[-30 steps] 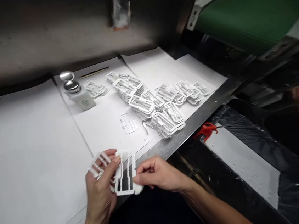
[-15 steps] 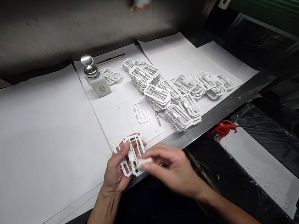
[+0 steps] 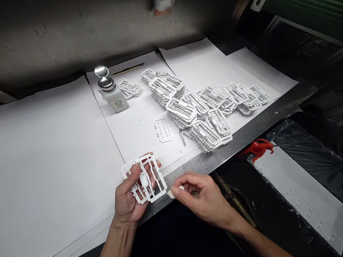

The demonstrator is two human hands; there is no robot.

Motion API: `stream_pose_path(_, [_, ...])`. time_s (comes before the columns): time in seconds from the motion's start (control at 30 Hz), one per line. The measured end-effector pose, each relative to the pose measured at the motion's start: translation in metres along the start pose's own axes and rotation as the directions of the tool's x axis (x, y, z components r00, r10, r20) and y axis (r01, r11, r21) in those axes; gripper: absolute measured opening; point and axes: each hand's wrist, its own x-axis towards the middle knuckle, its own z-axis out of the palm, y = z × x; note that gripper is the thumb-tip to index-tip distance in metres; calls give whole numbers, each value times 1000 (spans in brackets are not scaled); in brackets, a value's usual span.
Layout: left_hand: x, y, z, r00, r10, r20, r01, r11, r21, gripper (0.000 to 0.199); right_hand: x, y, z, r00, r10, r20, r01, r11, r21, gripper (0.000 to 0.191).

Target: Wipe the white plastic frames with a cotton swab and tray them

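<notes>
My left hand (image 3: 128,194) is closed around white plastic frames (image 3: 159,183), thin-barred pieces that overlap and fan apart above the bench's front edge. The thumb presses on them from the front, with fingertips showing behind. Just right of the frames, my right hand (image 3: 201,195) pinches a small white wad (image 3: 173,193), perhaps cotton or cloth, between thumb and fingers; the wad is apart from the frames. One single frame (image 3: 163,130) lies flat on the paper beyond my hands. Large piles of similar frames (image 3: 210,132) stand to its right.
A pump dispenser bottle (image 3: 117,102) with its lid raised stands at the back, beside a small frame stack (image 3: 130,88). A thin knife-like tool (image 3: 127,69) lies behind. Metal tweezers (image 3: 182,137) rest by the piles. A red-handled air gun (image 3: 259,148) is at the right, past the metal edge (image 3: 217,156).
My right hand has drawn the white wad off the frames, slightly right and down. My left hand has shifted a little left with the frames.
</notes>
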Motion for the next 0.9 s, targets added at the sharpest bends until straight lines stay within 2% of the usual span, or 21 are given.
stream_pose_path(0.1, [-1, -2, 2, 1000, 15, -22, -14, 999, 30, 34, -2, -6, 8, 994, -111, -21, 111, 994, 8, 9])
stream_pose_path(0.2, [-2, -4, 9, 994, 37, -99, -25, 993, 118, 31, -3, -12, 15, 970, -242, 24, 243, 967, -79, 11])
stream_pose_path(0.33, [-5, -5, 18, 978, 122, -168, -55, 933, 355, 30, 2, -13, 19, 969, -233, 78, 245, 919, -308, 11])
stream_pose_path(0.4, [-6, -1, 18, 975, 139, -171, -57, 908, 416, 34, 5, -11, 15, 972, -219, 81, 234, 916, -326, 11])
stream_pose_path(0.47, [-6, 5, 15, 989, 94, -115, -39, 913, 406, 29, 10, -6, 7, 983, -171, 60, 180, 955, -236, 11])
stream_pose_path(0.57, [-5, 13, 7, 1000, -2, -10, 5, 960, 282, 20, 15, 2, -4, 994, 7, 110, -15, 997, 73, 12])
stream_pose_path(0.63, [-4, 13, 2, 999, -47, 9, 45, 982, 184, 20, 17, 9, -6, 966, 107, 234, -177, 937, 302, 14])
stream_pose_path(0.7, [-3, 8, 0, 993, -113, 25, 110, 987, 113, 26, 17, 15, -2, 932, 134, 336, -290, 833, 472, 17])
stream_pose_path(0.8, [-4, 0, -2, 979, -193, 61, 193, 981, 7, 36, 14, 19, 6, 915, 110, 389, -338, 736, 587, 19])
stream_pose_path(0.9, [-6, -5, -5, 981, -183, 65, 189, 978, -88, 33, 12, 17, 4, 904, 112, 413, -348, 756, 555, 19])
